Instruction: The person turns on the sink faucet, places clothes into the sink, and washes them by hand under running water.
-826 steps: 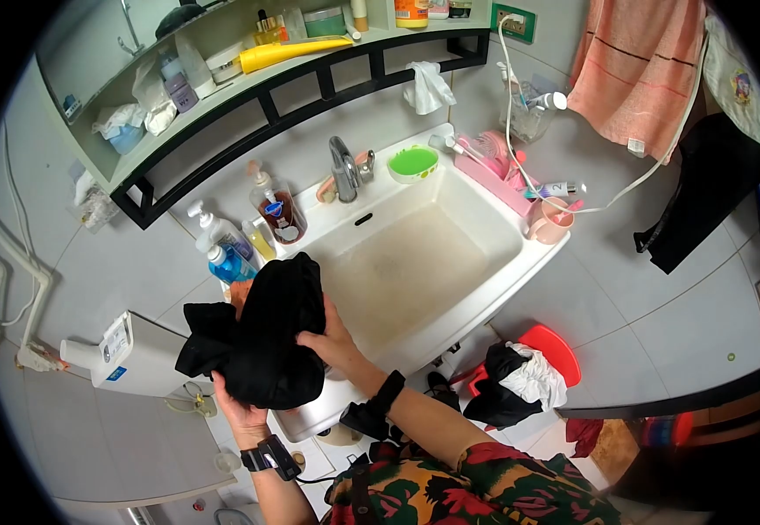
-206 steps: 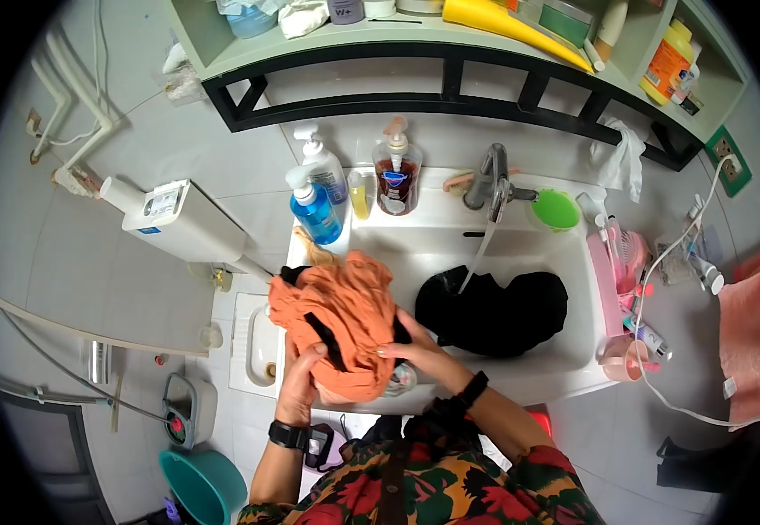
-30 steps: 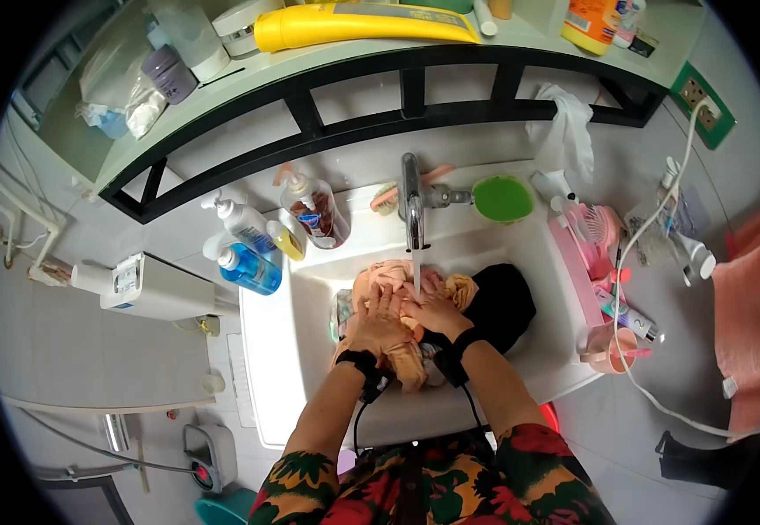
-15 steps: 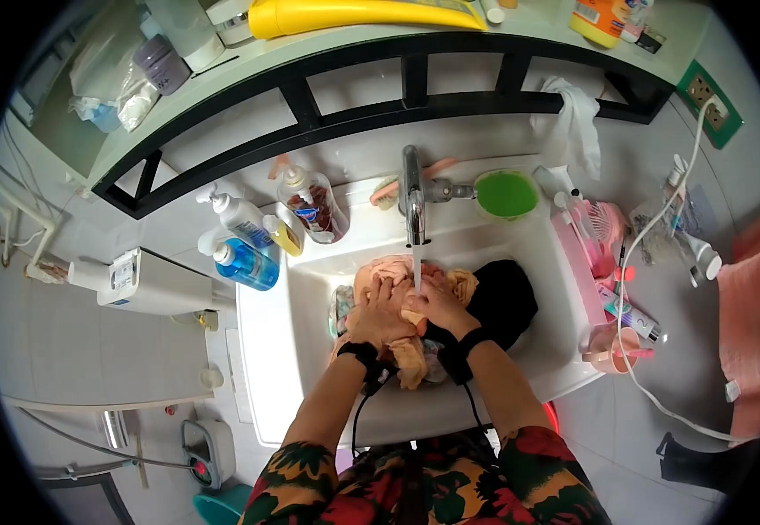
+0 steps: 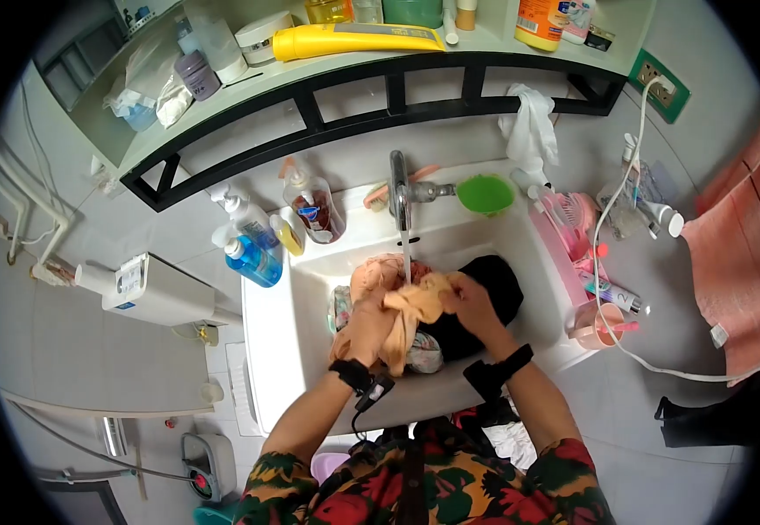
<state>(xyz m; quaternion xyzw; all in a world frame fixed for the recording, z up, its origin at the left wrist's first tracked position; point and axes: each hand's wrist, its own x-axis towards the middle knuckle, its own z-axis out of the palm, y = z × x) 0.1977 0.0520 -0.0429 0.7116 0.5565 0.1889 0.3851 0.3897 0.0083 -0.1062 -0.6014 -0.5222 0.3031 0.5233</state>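
A wet tan cloth (image 5: 422, 300) is stretched between my two hands beneath the tap (image 5: 399, 188), from which a thin stream of water runs. Closed around its left part is my left hand (image 5: 369, 331), with a length of the cloth hanging below. My right hand (image 5: 474, 306) pinches the other end. Behind the left hand lies a peach-pink cloth (image 5: 374, 273) in the white sink (image 5: 262, 359). A black cloth (image 5: 495, 293) fills the right side of the basin, and a patterned cloth (image 5: 424, 353) shows under the tan one.
A blue pump bottle (image 5: 253, 261) and a bottle with reddish contents (image 5: 312, 206) stand on the sink's left ledge. To the tap's right sits a green dish (image 5: 486, 194). A pink cup (image 5: 596, 326) is by the right edge. A black-framed shelf (image 5: 345, 115) spans above.
My hands were pressed together on the pile under the water. They have moved apart, the right one outward, lifting and spreading the tan cloth. The camera view has shifted slightly.
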